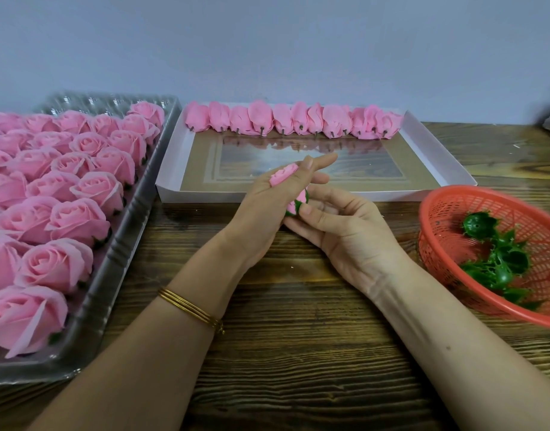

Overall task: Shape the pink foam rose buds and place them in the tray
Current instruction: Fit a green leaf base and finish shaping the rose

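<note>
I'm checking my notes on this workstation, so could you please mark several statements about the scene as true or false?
1. The red basket holds green calyx pieces. True.
2. The row of unshaped buds lies along the near edge of the white box. False: it lies along the far edge.
3. The gold bangles sit on the right wrist. False: they are on the left wrist.
4. The clear tray of finished roses stands at the left. True.
5. The left hand is empty. False: it holds a pink bud, and the right hand pinches a green-based bud.
</note>
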`<state>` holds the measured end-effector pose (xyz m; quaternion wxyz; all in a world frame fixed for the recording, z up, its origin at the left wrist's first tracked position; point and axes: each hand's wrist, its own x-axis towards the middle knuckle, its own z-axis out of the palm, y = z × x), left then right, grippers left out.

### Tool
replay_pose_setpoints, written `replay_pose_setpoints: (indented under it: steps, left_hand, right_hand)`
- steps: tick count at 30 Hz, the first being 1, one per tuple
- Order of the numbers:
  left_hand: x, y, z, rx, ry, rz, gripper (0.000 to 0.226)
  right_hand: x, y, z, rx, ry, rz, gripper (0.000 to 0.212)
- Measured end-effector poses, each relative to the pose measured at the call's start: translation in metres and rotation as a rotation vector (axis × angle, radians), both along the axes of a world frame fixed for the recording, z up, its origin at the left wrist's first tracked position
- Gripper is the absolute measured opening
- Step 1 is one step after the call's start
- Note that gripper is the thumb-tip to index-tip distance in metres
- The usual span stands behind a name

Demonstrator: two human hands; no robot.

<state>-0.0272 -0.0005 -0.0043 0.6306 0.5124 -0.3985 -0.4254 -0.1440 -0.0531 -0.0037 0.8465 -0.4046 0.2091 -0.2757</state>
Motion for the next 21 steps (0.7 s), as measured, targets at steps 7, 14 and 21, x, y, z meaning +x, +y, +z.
replay_pose_setpoints:
  steps: [7,14,21]
  left_hand:
    - [0.0004,0.0003,-0.0017,0.013,-0.056,-0.004,0.031]
    - [0.0008,0.0002,-0.0009,0.021,-0.024,-0.01,0.031]
    - [0.0011,0.0003,-0.0022,0.015,0.049,-0.001,0.041]
  right_hand:
    - [-0.0003,0.001,0.002,-0.028,0.051,-0.046,0.046]
    - [0.0002,0.001,0.0033,-0.072,0.087,-0.038,0.026]
    - [0.0011,0.0004,0.0037,-0.08,0.1,-0.089,0.013]
